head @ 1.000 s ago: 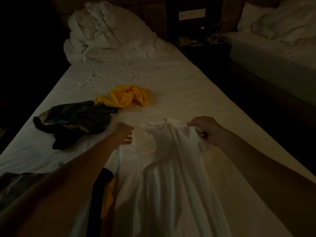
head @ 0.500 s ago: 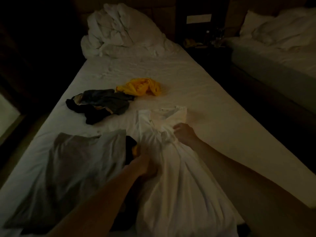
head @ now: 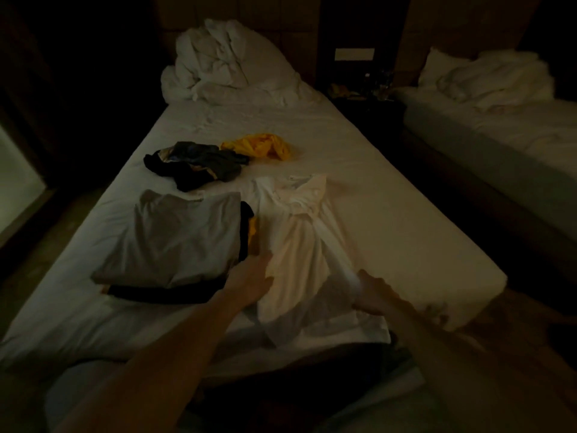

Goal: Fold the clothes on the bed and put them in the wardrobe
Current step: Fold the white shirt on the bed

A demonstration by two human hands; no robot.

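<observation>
bed: your bed (head: 390, 220) fills the view, white sheet, rumpled duvet (head: 224, 64) heaped at the head end. Second bed (head: 499, 132) off to the right, not part of this.
folded stack: grey shirt (head: 175, 239) lies flat on top of a dark folded item (head: 162, 292), left of centre, just beside the white one. Looks done.
shirt in hand: white shirt (head: 299, 245) lies lengthwise, collar toward the headboard, hem toward you, sides gathered in and wrinkled.
unfolded pile: dark garment (head: 196, 165) and yellow garment (head: 259, 146) lie crumpled further up, touching each other, untouched.
left hand: your left hand (head: 253, 278) rests on the shirt's left edge, fingers straight, flat on the cloth.
right hand: your right hand (head: 373, 293) is at the lower right edge; too dim to tell if it pinches the fabric or just lies on it.
step: judged as smoothing and squaring the white shirt before the fold.
do it well: press wrinkles outward, line both side edges parallel, keep it off the grey stack, then bring hem up to collar.
wardrobe: not in view.
</observation>
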